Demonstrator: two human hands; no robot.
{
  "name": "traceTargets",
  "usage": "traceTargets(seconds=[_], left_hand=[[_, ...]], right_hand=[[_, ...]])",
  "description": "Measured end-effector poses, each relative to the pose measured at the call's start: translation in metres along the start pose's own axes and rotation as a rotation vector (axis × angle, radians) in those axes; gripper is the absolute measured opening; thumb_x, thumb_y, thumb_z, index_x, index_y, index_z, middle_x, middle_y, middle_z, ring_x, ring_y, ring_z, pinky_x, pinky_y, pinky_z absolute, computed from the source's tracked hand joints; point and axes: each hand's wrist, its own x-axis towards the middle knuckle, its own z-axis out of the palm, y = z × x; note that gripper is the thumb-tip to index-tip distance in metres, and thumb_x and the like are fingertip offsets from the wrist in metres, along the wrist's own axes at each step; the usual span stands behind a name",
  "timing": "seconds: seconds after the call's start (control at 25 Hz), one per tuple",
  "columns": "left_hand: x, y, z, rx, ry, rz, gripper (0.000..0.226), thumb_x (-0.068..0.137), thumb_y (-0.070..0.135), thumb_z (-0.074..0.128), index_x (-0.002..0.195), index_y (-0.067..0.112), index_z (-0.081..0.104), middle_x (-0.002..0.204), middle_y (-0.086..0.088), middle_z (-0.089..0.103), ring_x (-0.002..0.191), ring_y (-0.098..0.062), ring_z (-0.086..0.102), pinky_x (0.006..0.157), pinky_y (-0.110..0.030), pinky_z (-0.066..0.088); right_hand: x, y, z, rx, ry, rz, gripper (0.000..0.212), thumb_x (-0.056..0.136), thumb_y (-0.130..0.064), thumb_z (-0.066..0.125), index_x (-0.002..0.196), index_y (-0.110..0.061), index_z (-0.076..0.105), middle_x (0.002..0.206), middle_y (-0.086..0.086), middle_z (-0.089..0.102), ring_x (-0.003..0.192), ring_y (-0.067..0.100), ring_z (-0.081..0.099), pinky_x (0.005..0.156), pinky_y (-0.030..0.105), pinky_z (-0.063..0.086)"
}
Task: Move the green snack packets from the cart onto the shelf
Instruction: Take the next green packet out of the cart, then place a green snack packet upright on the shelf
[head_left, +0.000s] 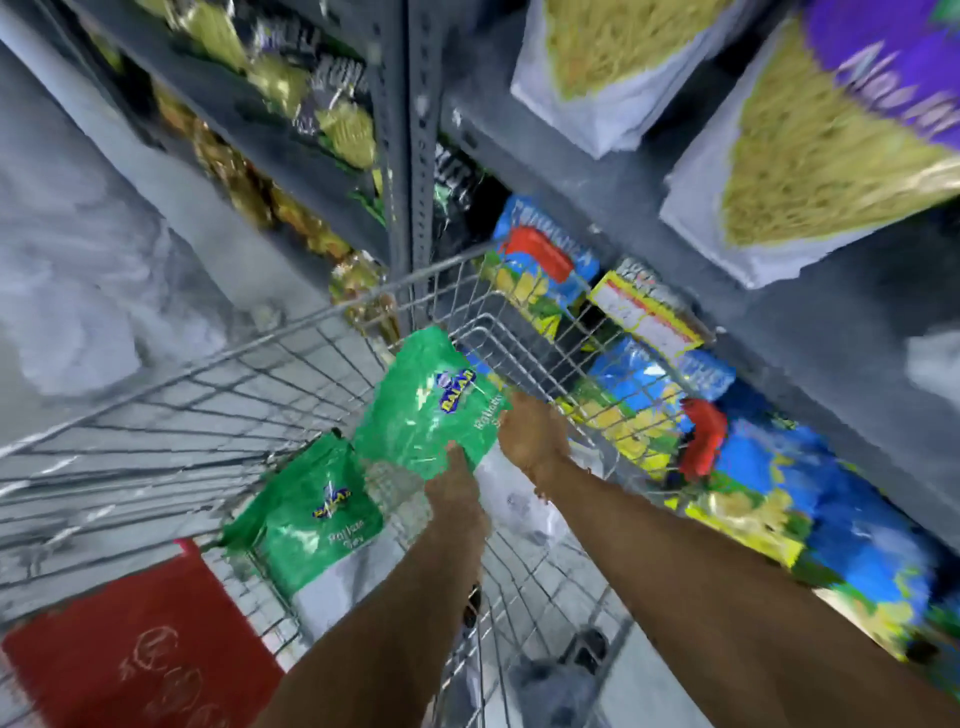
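The picture is motion-blurred. A green snack packet (426, 405) is lifted above the wire cart (218, 384), near its far right corner. My left hand (457, 483) grips its lower edge and my right hand (530, 436) grips its right side. A second green packet (311, 514) lies lower in the cart, left of my left forearm. The grey shelf (613, 176) stands just beyond the cart, to the right.
Blue and yellow packets (644, 400) crowd the low shelf level beside the cart. Large pale noodle bags (810, 156) sit on the level above. A steel upright (410, 156) divides the shelving. The cart's red flap (140, 639) is at lower left. Grey floor lies to the left.
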Motion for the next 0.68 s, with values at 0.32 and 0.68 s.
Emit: traceTargets(seconds=[0.32, 0.68], left_hand=[[-0.178, 0.049, 0.051, 0.046, -0.181, 1.201, 0.034, 0.085, 0.031, 0.057, 0.114, 0.016, 0.049, 0.099, 0.012, 0.056, 0.098, 0.009, 0.055, 0.070, 0.009, 0.031], [-0.311, -0.103, 0.135, 0.257, -0.895, 1.426, 0.014, 0.075, 0.041, 0.057, 0.089, 0.038, 0.057, 0.091, 0.028, 0.059, 0.081, 0.025, 0.054, 0.072, 0.003, 0.039]], right_hand=[[-0.102, -0.010, -0.139, 1.041, 0.710, -0.158, 0.018, 0.089, -0.014, 0.042, 0.093, -0.006, 0.057, 0.077, 0.007, 0.056, 0.081, 0.022, 0.049, 0.079, 0.038, 0.040], [-0.225, 0.166, -0.216, 1.466, 1.229, -0.139, 0.018, 0.078, -0.019, 0.040, 0.088, -0.031, 0.049, 0.080, -0.013, 0.056, 0.078, 0.011, 0.049, 0.076, 0.037, 0.042]])
